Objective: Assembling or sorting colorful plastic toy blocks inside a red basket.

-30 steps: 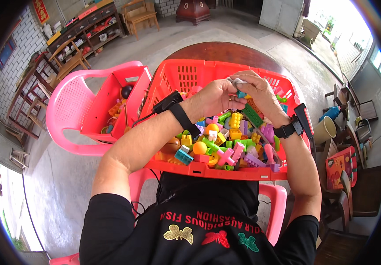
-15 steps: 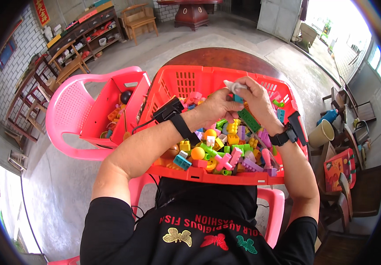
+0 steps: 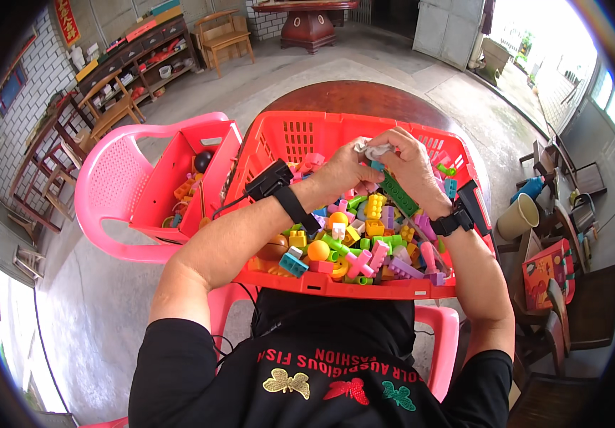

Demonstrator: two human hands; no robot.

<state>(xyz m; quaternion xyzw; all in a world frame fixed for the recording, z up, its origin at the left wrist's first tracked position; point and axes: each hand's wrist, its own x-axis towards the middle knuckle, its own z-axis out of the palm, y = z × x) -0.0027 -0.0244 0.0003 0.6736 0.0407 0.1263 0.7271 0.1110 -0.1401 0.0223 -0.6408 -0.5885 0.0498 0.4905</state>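
Both my hands meet over the far half of a red plastic basket (image 3: 336, 285) filled with toy building blocks. My left hand (image 3: 347, 170) is closed with its fingertips on a small blue block (image 3: 377, 165). A crumpled white cloth (image 3: 373, 150) is pinched in my right hand (image 3: 411, 160) and lies against the top of that block. Just under my right hand slants a long green block (image 3: 399, 194); whether my hand touches it I cannot tell. Nearer me in the basket are an orange ball (image 3: 317, 250), yellow blocks (image 3: 374, 207) and pink pieces (image 3: 359, 262).
Left of the basket, a pink plastic chair (image 3: 111, 160) holds a red box (image 3: 158, 196) with a dark ball and small toys. The basket rests on a round brown table (image 3: 350, 93). To the right stand a cream bucket (image 3: 519, 217) and wooden chairs (image 3: 593, 307).
My hands have shifted slightly left and down, still together, with the white cloth and blue block between them. The green block shows more fully beneath my right hand.
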